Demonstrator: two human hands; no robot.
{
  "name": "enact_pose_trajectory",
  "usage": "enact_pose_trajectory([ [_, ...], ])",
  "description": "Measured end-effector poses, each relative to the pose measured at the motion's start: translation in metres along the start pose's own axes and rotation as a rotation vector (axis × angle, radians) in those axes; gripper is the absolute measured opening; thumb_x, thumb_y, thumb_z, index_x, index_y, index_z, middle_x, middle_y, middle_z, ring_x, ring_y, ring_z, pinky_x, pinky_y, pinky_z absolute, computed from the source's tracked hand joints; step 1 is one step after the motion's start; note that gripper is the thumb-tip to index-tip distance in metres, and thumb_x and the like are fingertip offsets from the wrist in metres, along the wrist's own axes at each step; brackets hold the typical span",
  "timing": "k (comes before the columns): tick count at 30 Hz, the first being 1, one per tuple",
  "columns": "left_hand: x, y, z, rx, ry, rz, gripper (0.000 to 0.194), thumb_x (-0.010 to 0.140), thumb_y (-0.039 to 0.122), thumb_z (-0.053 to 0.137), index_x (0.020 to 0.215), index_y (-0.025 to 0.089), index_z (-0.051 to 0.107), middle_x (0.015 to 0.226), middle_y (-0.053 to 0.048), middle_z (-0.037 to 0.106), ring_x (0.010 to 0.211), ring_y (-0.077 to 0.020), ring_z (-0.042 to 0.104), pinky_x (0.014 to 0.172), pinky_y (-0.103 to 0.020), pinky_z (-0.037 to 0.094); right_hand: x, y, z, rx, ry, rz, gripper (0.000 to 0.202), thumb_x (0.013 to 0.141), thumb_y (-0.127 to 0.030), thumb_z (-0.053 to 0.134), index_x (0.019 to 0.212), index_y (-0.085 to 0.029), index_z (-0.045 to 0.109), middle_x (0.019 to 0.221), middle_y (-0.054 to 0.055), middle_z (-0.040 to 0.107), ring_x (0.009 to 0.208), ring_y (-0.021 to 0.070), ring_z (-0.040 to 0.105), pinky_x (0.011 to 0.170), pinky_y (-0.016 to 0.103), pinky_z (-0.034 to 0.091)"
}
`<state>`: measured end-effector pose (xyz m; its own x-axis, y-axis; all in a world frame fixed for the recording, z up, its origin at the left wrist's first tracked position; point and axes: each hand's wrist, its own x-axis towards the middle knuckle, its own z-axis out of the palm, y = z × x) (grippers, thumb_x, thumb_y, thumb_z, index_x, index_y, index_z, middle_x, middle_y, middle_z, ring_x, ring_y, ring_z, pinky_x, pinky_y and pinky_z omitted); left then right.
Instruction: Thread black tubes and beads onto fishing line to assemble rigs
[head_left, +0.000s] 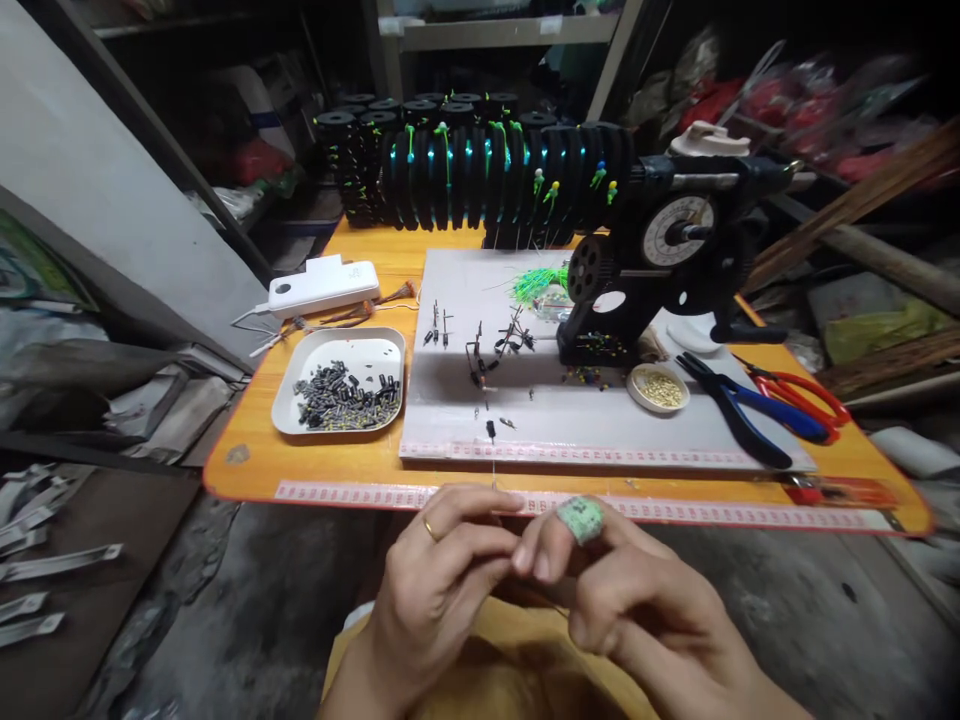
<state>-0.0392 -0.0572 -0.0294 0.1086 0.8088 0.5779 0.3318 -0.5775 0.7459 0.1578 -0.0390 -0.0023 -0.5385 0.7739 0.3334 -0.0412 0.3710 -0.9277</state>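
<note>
- The left hand (442, 580) has its thumb and pointing finger pressed together, with a thin gold ring (430, 527) on one finger.
- The right hand (645, 600) has its fingers curled in, and its fingertips meet the left ones. A green speckled wrap (581, 519) goes around one finger.
- The bit between the fingertips is too small to see, so I cannot tell what each hand pinches.
- A thin pale line (493, 475) runs just past the left fingers, up to a small black tube-like piece (491, 429).
- That piece lies beyond the left fingers on a flat grey board (570, 420), with more little black pieces (480, 375) farther away.
- A pink and white measuring tape (337, 493) lies along the table edge, just past the fingers of both hands.
- To the left of the fingers and farther off is a white square tray (281, 400) of small dark bits (349, 400).
- Past the right fingers sit a round white dish (634, 398) of gold bits (660, 388), blue and black pliers (750, 405) and a red-handled tool (814, 395).
- Beyond all the fingers stand a black machine (615, 335) with a round dial (679, 230) and a long row of black discs (465, 200).
</note>
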Motion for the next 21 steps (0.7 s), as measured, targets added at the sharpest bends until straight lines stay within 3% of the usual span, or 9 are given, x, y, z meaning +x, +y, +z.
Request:
enact_pose_trajectory([
  [3,-0.003,-0.005,-0.002,0.135,0.045,0.032,0.009,0.090,0.017,0.070,0.093,0.022,0.078,0.105,-0.011,0.066,0.090,-0.0198,0.069,0.075,-0.028,0.063,-0.005,0.002,-0.001,0.152,-0.006,0.022,0.018,0.103,-0.031,0.050,0.091,-0.027,0.063,0.090,0.004,0.065,0.085,0.0186,0.067,0.077,0.035,0.060],
  [6,-0.002,-0.005,0.000,0.142,0.048,0.018,0.014,0.091,0.013,0.069,0.097,0.022,0.077,0.092,-0.007,0.066,0.077,-0.0148,0.069,0.067,-0.022,0.061,-0.006,0.002,0.001,0.058,0.073,0.058,0.016,0.101,-0.026,0.056,0.088,-0.027,0.066,0.080,0.002,0.065,0.075,0.0160,0.064,0.069,0.029,0.057],
  [9,0.001,-0.001,0.005,-0.032,0.039,-0.079,0.014,0.090,0.008,0.068,0.093,0.019,0.076,0.083,-0.006,0.075,0.074,-0.0152,0.074,0.070,-0.021,0.062,-0.001,0.002,0.005,-0.013,0.153,0.157,0.012,0.096,-0.020,0.063,0.088,-0.026,0.071,0.078,0.002,0.070,0.075,0.0155,0.068,0.070,0.025,0.057],
  [12,-0.001,0.002,0.013,-0.244,0.111,-0.250,0.016,0.083,0.005,0.076,0.086,0.021,0.077,0.076,-0.001,0.078,0.069,-0.0146,0.075,0.068,-0.020,0.063,0.004,0.002,0.010,0.147,0.242,0.322,0.003,0.092,-0.024,0.070,0.094,-0.025,0.068,0.080,0.000,0.071,0.068,0.0120,0.068,0.062,0.019,0.057],
  [16,-0.007,0.003,0.021,-0.660,0.233,-0.506,0.035,0.079,0.000,0.077,0.100,0.028,0.075,0.080,0.004,0.081,0.064,-0.0148,0.078,0.059,-0.021,0.066,0.006,0.003,0.012,0.289,0.252,0.479,0.018,0.092,-0.029,0.072,0.092,-0.023,0.056,0.076,-0.003,0.064,0.060,0.0077,0.060,0.054,0.015,0.051],
  [21,-0.008,0.004,0.022,-0.789,0.245,-0.515,0.043,0.078,-0.006,0.075,0.103,0.028,0.072,0.082,0.004,0.083,0.065,-0.0138,0.079,0.061,-0.019,0.066,0.005,0.003,0.012,0.327,0.208,0.514,0.020,0.093,-0.029,0.070,0.092,-0.023,0.051,0.077,-0.004,0.062,0.064,0.0076,0.059,0.053,0.014,0.047],
])
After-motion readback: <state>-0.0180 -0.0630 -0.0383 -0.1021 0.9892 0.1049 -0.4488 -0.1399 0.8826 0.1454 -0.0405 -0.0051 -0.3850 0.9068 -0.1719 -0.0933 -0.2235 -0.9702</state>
